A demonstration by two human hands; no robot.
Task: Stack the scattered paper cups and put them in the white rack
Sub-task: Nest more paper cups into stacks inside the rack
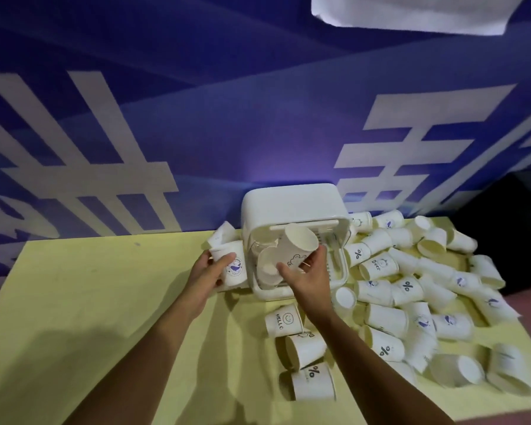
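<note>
The white rack point(288, 204) stands at the back of the yellow table, its open front facing me. My right hand point(308, 273) grips a white paper cup point(296, 245), tilted with its mouth up, at the rack's opening. Another cup point(269, 268) lies inside the rack just below it. My left hand point(210, 271) holds a cup with a blue round logo point(232, 266) to the left of the rack. Several more paper cups lie scattered on their sides to the right, among them a "HELLO" cup point(282, 320).
The pile of cups point(420, 302) covers the right half of the yellow table point(89, 302). A few cups point(223, 234) lie behind my left hand. A blue wall with white characters rises right behind the table. Dark floor shows at the far right.
</note>
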